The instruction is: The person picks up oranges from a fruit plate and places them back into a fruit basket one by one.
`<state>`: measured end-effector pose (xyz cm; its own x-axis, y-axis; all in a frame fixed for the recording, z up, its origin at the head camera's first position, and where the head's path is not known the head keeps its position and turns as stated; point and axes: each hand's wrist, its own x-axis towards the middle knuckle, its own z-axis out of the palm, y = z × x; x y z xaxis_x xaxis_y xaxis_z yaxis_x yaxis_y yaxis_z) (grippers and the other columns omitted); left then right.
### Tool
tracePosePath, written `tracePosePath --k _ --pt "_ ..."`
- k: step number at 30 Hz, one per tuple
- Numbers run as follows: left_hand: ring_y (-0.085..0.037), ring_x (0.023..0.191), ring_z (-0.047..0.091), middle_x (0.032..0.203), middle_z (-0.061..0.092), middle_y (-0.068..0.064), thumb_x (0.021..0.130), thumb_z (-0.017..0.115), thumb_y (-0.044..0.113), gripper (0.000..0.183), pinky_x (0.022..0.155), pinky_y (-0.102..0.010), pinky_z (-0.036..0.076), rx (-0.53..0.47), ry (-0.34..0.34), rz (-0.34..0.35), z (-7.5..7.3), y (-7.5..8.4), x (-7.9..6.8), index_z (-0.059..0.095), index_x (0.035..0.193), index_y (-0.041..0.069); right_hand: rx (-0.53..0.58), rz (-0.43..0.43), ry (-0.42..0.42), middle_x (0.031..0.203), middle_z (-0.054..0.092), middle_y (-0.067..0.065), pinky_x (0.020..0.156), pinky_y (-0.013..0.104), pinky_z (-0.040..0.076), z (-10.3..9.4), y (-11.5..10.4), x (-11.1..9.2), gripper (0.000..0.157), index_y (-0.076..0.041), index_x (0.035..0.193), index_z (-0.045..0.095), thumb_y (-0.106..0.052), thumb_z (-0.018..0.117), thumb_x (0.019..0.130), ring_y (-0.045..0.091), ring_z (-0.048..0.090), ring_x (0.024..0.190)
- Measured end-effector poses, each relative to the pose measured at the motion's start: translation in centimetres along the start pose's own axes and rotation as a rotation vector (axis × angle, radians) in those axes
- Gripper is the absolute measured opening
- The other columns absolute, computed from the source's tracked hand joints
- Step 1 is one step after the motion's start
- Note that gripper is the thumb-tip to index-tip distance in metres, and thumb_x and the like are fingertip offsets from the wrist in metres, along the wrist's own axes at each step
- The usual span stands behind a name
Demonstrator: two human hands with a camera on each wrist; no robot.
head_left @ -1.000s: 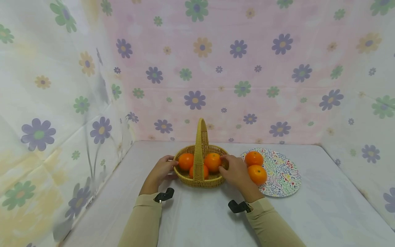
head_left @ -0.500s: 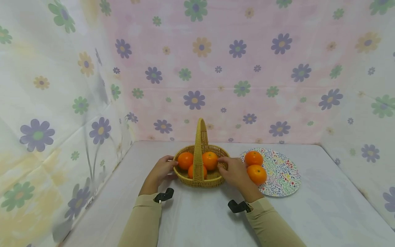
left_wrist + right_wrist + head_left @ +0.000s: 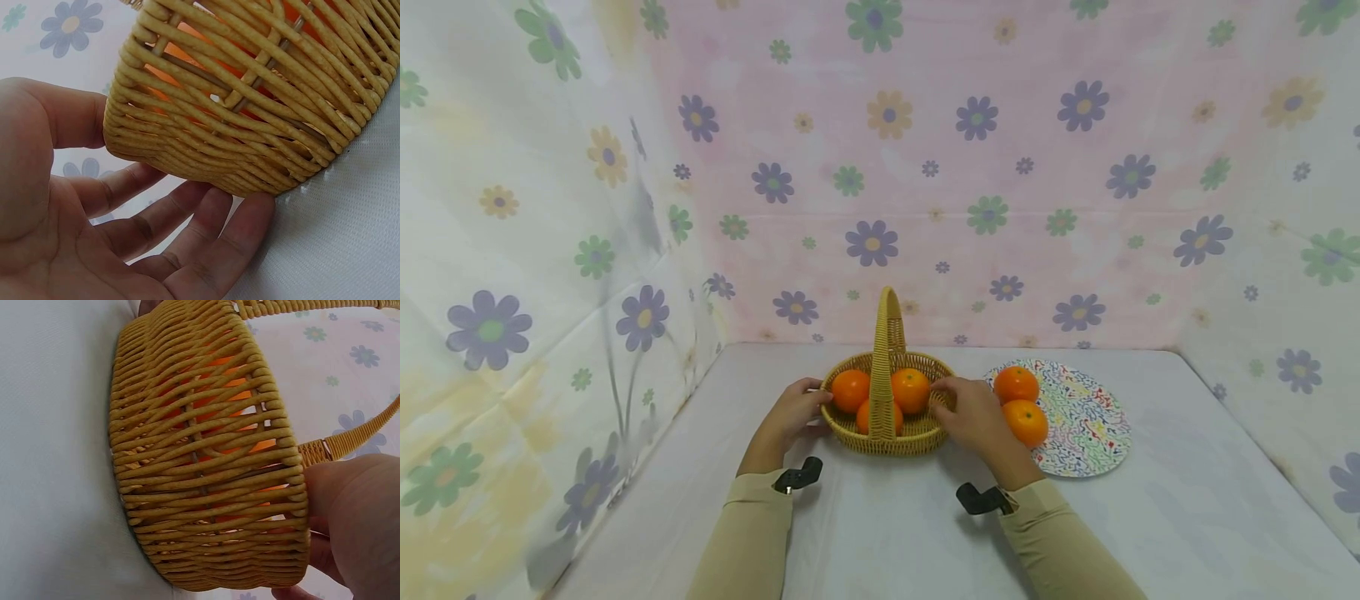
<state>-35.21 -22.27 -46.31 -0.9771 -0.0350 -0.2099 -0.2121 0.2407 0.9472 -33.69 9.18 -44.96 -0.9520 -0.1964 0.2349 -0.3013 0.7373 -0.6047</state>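
A yellow wicker basket (image 3: 901, 447) with a tall arched handle stands on the table. Inside lie three oranges: one at left (image 3: 851, 391), one at right (image 3: 912, 391) and one in front (image 3: 867, 417), partly behind the handle. My left hand (image 3: 792, 417) holds the basket's left end, thumb at the rim; the left wrist view has its fingers (image 3: 240, 228) against the lower wicker wall (image 3: 237, 100). Over the right rim, my right hand (image 3: 973, 417) reaches in with bent fingers beside the right orange, gripping nothing visible. Its thumb (image 3: 322, 487) overlaps the rim in the right wrist view.
Right of the basket lies a round plate (image 3: 1086, 417) with a colourful speckled pattern. Two more oranges sit on its left side, one behind (image 3: 1017, 385) and one in front (image 3: 1027, 422). White cloth covers the table (image 3: 880, 533); flowered cloth walls (image 3: 925, 167) surround it.
The right orange in the basket has shifted slightly left, and my right fingers have come away from it a little. My left hand stays at the basket's left end.
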Motion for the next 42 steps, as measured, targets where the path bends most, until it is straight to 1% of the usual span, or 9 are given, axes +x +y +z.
tracePosePath --k 3,6,9,13,22,23,26,32,42 --pt "-0.030 0.111 0.067 0.134 0.061 -0.019 0.100 0.059 0.023 0.040 0.093 -0.048 0.062 0.002 -0.001 0.001 0.0 0.0 0.0 0.055 0.136 0.005 0.008 -0.029 0.012 0.120 0.074 0.006 0.096 0.045 0.058 -0.2 0.1 0.1 0.031 -0.016 0.123 0.074 -0.023 0.077 0.093 0.022 0.059 0.096" --pt "-0.030 0.113 0.066 0.135 0.061 -0.019 0.100 0.059 0.023 0.041 0.094 -0.048 0.062 0.007 0.001 -0.005 -0.1 0.0 0.1 0.055 0.137 0.006 0.027 -0.036 0.004 0.120 0.074 0.006 0.096 0.047 0.058 -0.4 0.3 0.2 0.031 -0.015 0.122 0.074 -0.024 0.077 0.093 0.025 0.060 0.098" --pt "-0.031 0.115 0.066 0.137 0.060 -0.019 0.100 0.059 0.023 0.042 0.094 -0.048 0.062 0.011 -0.001 -0.005 -0.1 0.0 0.1 0.054 0.138 0.005 0.031 -0.032 0.002 0.123 0.073 0.004 0.106 0.050 0.055 -0.7 0.4 0.3 0.029 -0.015 0.120 0.074 -0.023 0.077 0.092 0.026 0.064 0.113" --pt "-0.032 0.117 0.065 0.138 0.059 -0.019 0.100 0.059 0.023 0.043 0.094 -0.047 0.062 0.013 -0.001 -0.008 -0.1 0.0 0.0 0.054 0.139 0.006 0.043 -0.026 0.025 0.128 0.072 0.002 0.115 0.055 0.047 -1.4 0.7 0.4 0.026 -0.016 0.118 0.075 -0.020 0.075 0.092 0.029 0.059 0.132" --pt "-0.033 0.117 0.064 0.139 0.058 -0.020 0.099 0.059 0.022 0.043 0.092 -0.047 0.063 0.004 -0.006 -0.006 0.0 0.3 -0.2 0.055 0.138 0.004 0.082 0.030 0.024 0.140 0.065 0.004 0.116 0.056 0.046 -4.2 1.1 0.2 0.030 -0.016 0.125 0.069 -0.024 0.071 0.096 0.031 0.051 0.141" --pt "-0.033 0.117 0.064 0.139 0.058 -0.019 0.099 0.059 0.022 0.043 0.092 -0.047 0.063 0.001 -0.003 -0.012 0.0 0.3 -0.2 0.055 0.138 0.005 0.080 0.035 0.021 0.142 0.063 0.006 0.110 0.055 0.051 -4.6 1.2 0.0 0.032 -0.016 0.127 0.068 -0.024 0.071 0.096 0.034 0.056 0.133" --pt "-0.034 0.119 0.064 0.141 0.058 -0.020 0.099 0.058 0.023 0.045 0.092 -0.047 0.063 0.004 -0.005 -0.019 0.0 0.3 -0.2 0.053 0.140 0.005 0.062 0.053 0.016 0.145 0.062 0.007 0.106 0.058 0.053 -5.8 1.6 -0.2 0.032 -0.020 0.128 0.068 -0.027 0.071 0.097 0.038 0.058 0.130" --pt "-0.034 0.118 0.064 0.140 0.057 -0.020 0.099 0.058 0.022 0.045 0.092 -0.048 0.063 -0.008 -0.009 -0.021 0.0 0.2 -0.1 0.053 0.141 0.005 0.076 0.124 -0.024 0.146 0.060 0.011 0.108 0.066 0.047 -7.8 3.6 -0.5 0.034 -0.027 0.128 0.068 -0.037 0.072 0.096 0.041 0.055 0.134" --pt "-0.033 0.117 0.064 0.139 0.057 -0.020 0.099 0.058 0.022 0.044 0.094 -0.048 0.062 -0.009 -0.012 -0.020 0.0 0.1 0.0 0.053 0.140 0.006 0.177 0.064 -0.091 0.135 0.068 0.012 0.102 0.058 0.055 -10.5 7.0 -1.3 0.044 -0.017 0.130 0.070 -0.039 0.076 0.093 0.037 0.064 0.122"
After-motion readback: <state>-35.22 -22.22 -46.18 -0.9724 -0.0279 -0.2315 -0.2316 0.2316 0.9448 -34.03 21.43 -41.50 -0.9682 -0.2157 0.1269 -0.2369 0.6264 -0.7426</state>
